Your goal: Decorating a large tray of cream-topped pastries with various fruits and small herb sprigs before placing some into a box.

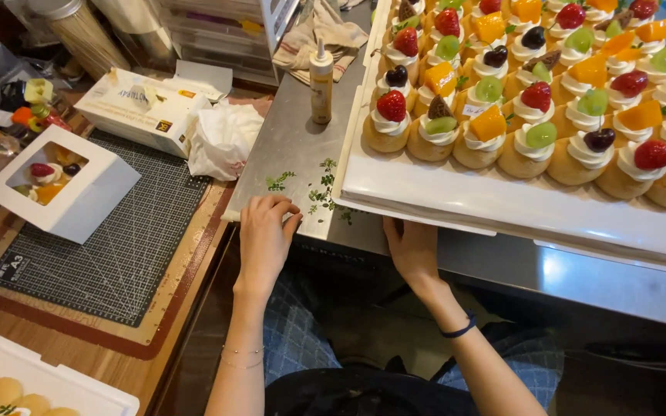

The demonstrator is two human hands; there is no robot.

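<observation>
A large white tray [502, 204] sits on the steel counter [294, 146], loaded with several cream puffs topped with strawberries, grapes, cherries and orange fruit [533, 115]. My right hand [412, 248] grips the tray's near left corner from below, fingers tucked under its edge. My left hand [265, 233] rests on the counter's front edge, fingertips curled down beside small green herb sprigs [321, 189]. Whether it pinches a sprig is hidden by the fingers.
A squeeze bottle [321, 82] stands behind the sprigs. Left of the counter lie crumpled white paper [223, 137], a tissue box [148, 108], a windowed white pastry box [62, 183] on a cutting mat [117, 246], and another tray of puffs [32, 385] at bottom left.
</observation>
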